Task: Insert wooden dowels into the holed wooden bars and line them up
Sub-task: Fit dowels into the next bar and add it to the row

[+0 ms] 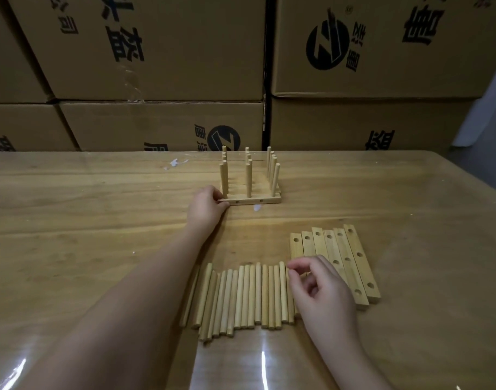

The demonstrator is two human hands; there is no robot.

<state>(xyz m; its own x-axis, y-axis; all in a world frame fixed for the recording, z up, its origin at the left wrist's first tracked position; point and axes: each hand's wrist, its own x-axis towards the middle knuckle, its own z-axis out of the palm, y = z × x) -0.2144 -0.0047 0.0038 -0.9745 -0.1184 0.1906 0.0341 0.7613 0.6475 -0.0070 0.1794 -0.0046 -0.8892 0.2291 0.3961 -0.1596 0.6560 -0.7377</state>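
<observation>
Several holed wooden bars with upright dowels stand lined up side by side at the table's middle; the nearest assembled bar [255, 200] carries three dowels. My left hand [206, 208] grips that bar's left end. Closer to me, a row of loose dowels [241, 296] lies on the table. To its right lie several bare holed bars [345, 257]. My right hand [320, 291] hovers over the right end of the dowel row, fingers loosely curled, thumb and forefinger near each other, holding nothing I can see.
The wooden table [86, 220] has a glossy clear cover. Stacked cardboard boxes [156, 52] form a wall right behind the table's far edge. White paint specks [175, 163] mark the surface near the back.
</observation>
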